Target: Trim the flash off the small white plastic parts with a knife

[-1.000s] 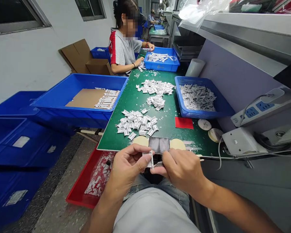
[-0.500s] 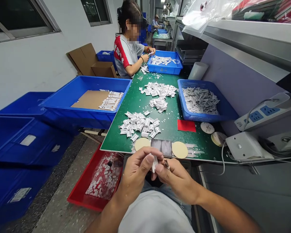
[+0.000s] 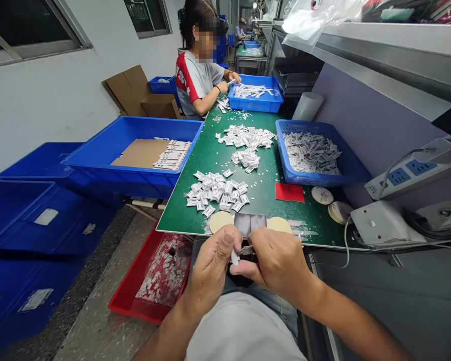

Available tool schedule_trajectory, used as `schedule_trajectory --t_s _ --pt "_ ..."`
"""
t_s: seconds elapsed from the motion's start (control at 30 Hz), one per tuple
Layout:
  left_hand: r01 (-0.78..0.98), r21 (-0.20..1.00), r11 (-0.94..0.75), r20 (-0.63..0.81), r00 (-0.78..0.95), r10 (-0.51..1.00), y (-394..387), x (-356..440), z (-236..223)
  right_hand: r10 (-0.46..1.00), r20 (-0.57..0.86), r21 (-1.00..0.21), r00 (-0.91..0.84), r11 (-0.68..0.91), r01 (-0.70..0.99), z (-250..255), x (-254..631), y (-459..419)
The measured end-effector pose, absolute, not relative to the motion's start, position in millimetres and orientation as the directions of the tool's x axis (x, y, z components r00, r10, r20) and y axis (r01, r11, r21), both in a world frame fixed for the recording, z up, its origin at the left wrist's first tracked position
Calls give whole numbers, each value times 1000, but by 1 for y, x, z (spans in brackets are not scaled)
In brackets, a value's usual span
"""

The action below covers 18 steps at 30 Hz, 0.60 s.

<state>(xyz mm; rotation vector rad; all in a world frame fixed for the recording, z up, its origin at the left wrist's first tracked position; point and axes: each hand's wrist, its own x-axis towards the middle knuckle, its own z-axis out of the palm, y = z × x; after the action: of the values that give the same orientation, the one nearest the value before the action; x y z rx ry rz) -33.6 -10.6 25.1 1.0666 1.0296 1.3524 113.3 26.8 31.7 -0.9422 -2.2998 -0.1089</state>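
Observation:
My left hand (image 3: 212,265) and my right hand (image 3: 276,260) meet over my lap, just in front of the green work mat (image 3: 210,160). Both pinch one small white part (image 3: 236,255) between thumb and fingers; my right hand also grips a thin metal tool at the part. A pile of similar white parts (image 3: 217,193) lies on the mat beyond my hands. Two round beige pads (image 3: 220,220) and a dark patch sit at the mat's near edge.
A blue basket (image 3: 355,173) of white parts stands at the right. A red tray (image 3: 135,293) with parts lies on the floor at the left. Big blue bins (image 3: 108,175) line the left. Another person works at the far end. A power strip (image 3: 409,173) sits at the right.
My hands turned the small white part between them and rose slightly toward the mat's edge. The view shifted a little; the person at the far end kept working.

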Motion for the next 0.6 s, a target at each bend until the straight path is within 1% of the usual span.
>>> schedule_trajectory --t_s 0.23,0.6 --pt "-223 974 -33 30 -18 999 -9 -32 24 586 612 -95 -531 721 686 30 114 28" --pt "-258 966 -5 2 -11 1000 -6 -30 26 573 638 -64 -514 705 706 28 115 26"
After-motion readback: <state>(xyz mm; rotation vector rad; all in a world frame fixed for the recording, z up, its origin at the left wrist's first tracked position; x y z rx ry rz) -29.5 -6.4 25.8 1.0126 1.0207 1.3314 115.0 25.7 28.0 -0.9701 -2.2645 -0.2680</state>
